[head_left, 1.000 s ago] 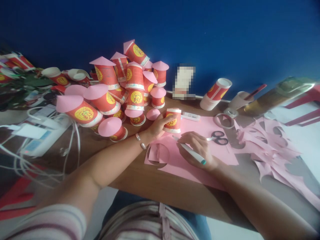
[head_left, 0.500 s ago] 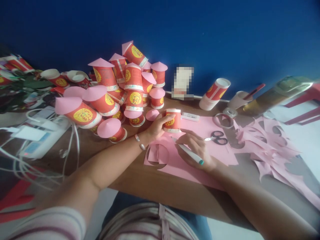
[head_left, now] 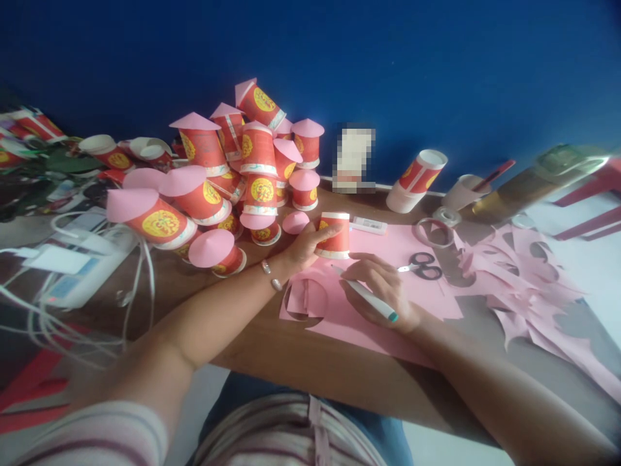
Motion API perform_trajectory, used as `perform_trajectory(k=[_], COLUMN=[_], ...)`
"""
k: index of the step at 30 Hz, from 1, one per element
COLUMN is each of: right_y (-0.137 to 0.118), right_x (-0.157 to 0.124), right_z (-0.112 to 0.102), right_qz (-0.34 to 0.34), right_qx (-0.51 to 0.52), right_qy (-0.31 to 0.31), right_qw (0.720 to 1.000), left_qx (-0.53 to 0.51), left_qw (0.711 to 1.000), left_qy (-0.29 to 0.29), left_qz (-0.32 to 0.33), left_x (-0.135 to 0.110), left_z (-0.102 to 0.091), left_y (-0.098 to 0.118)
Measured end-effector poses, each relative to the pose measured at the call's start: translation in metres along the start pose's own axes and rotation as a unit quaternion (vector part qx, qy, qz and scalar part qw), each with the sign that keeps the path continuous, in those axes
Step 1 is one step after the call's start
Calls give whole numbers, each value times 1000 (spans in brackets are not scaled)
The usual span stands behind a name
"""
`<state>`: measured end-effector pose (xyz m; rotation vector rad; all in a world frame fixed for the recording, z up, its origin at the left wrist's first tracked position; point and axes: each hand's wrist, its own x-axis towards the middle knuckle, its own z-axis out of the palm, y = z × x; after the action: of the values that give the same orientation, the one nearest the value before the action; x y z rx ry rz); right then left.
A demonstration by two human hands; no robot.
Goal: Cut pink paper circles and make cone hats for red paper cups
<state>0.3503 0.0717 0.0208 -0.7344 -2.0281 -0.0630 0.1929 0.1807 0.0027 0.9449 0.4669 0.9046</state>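
Note:
My left hand [head_left: 309,247] grips a red paper cup [head_left: 336,237] with white bands at top and bottom, thumb across its front. Only a sliver of the cup's yellow emblem shows by the thumb. My right hand [head_left: 381,288] is closed around a white marker pen [head_left: 371,300] with a green end, its tip pointing up and left. A finger of that hand reaches to the cup's lower edge; whether it touches I cannot tell. Below both lies pink paper [head_left: 349,323] with a round cut-out [head_left: 307,299] at its left side.
Red cups with pink cone tops [head_left: 259,149] are piled at the left. Black-handled scissors [head_left: 422,266], a tape roll [head_left: 433,233] and pink scraps [head_left: 528,285] lie rightward. A bottle [head_left: 528,178] leans behind. White cables and a power strip [head_left: 80,272] sit far left.
The cup has turned in my left hand, so its yellow emblem has moved left behind the thumb. My right hand with the marker pen has barely moved.

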Motion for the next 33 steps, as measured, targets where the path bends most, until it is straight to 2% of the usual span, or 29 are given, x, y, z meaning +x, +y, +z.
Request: perform_trajectory(k=[7, 14, 19, 28, 33], right_y=[-2, 0, 2, 0, 1], right_x=[2, 2, -1, -2, 1], right_z=[-4, -2, 0, 0, -2], right_qz=[44, 23, 10, -1, 12], right_qx=[-29, -30, -4, 21, -1], right_qy=[-12, 0, -5, -16, -4], right_qw=[999, 999, 1000, 1000, 1000], left_qx=[0, -3, -14, 15, -23], left_qw=[1000, 1000, 1000, 1000, 1000], left_qy=[-1, -4, 16, 4, -8], left_qz=[-12, -16, -18, -10, -10], left_x=[1, -1, -2, -1, -2], left_z=[-1, 3, 6, 2, 6], left_y=[-1, 5, 8, 3, 7])
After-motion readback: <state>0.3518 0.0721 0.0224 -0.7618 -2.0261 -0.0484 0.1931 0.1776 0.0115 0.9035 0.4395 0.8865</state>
